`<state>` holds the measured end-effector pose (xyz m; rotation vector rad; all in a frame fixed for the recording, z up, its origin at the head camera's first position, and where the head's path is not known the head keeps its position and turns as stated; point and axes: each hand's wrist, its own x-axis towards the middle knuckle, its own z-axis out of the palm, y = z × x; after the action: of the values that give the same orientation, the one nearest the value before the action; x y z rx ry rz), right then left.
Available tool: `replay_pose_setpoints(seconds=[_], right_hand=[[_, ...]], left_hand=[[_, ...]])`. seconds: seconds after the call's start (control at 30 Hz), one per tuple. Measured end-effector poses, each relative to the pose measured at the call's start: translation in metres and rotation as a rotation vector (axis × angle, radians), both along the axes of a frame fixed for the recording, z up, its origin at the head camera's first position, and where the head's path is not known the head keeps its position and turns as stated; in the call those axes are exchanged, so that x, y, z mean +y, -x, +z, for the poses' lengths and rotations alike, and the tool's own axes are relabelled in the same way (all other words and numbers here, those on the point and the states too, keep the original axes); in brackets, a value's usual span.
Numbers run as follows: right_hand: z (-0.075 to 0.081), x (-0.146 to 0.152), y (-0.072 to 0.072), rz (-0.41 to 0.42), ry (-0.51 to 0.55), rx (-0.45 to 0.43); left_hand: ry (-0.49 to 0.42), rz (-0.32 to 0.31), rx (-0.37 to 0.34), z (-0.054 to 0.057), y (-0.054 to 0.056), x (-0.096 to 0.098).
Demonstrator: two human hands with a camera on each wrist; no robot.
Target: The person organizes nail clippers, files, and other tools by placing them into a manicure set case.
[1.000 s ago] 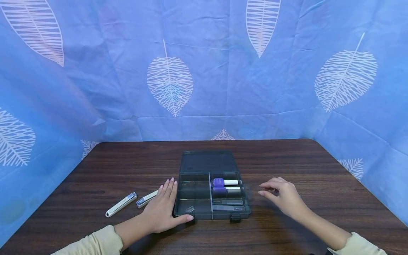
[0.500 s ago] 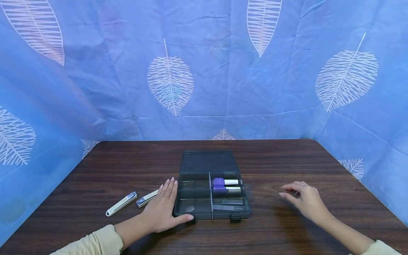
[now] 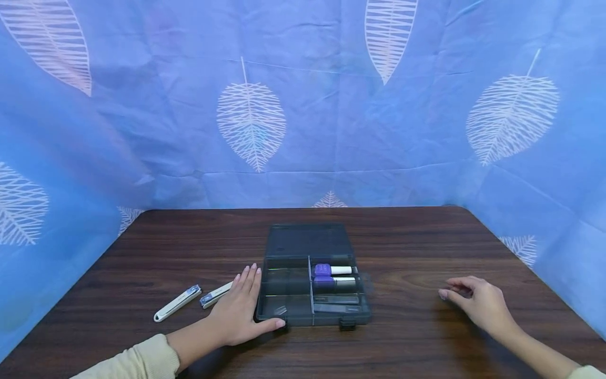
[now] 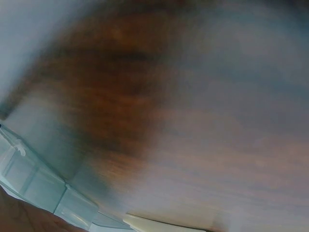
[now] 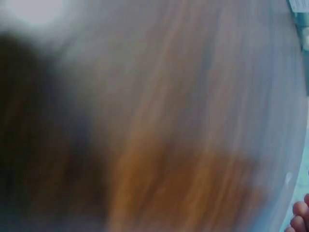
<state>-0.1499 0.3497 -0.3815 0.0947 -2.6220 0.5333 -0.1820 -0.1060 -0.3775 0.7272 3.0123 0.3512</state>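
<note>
A dark see-through box (image 3: 286, 284) stands on the table with its lid (image 3: 307, 239) laid back. My left hand (image 3: 239, 310) lies along its left side, fingers straight and thumb at the front corner. Two purple nail polish bottles (image 3: 323, 270) and two flat grey bars (image 3: 336, 308) lie in the right half of the box. The left half holds a small clear piece (image 3: 281, 310). Beside my left hand is a nail clipper (image 3: 215, 295), partly covered by it; another nail clipper (image 3: 177, 303) lies farther left. My right hand (image 3: 483, 305), loosely curled, is well right of the box with nothing visible in it.
The brown wood-grain table (image 3: 402, 237) is enclosed by a blue cloth (image 3: 303, 131) with white leaf prints. A faint see-through piece (image 3: 367, 283) shows at the right side of the box. A black latch (image 3: 347, 323) juts from the front.
My right hand has moved away from the box to the right, its fingers staying loosely curled. The left hand, the box and the nail clippers have stayed in place.
</note>
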Motion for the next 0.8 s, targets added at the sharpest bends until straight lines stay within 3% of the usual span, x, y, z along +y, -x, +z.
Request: replay_pose_setpoints(seconds=[0.17, 0.3, 0.8], right_hand=[[-0.0001, 0.0034, 0.0015, -0.046, 0.0, -0.129], [0.0, 0.0026, 0.0024, -0.062, 0.003, -0.177], [-0.0009, -0.0063, 0.0071, -0.034, -0.015, -0.161]], left_hand=[[0.001, 0.007, -0.002, 0.0015, -0.0011, -0.0027], [0.002, 0.006, -0.011, 0.0025, -0.0008, -0.0017], [0.01, 0.004, -0.002, 0.0, 0.0005, -0.0001]])
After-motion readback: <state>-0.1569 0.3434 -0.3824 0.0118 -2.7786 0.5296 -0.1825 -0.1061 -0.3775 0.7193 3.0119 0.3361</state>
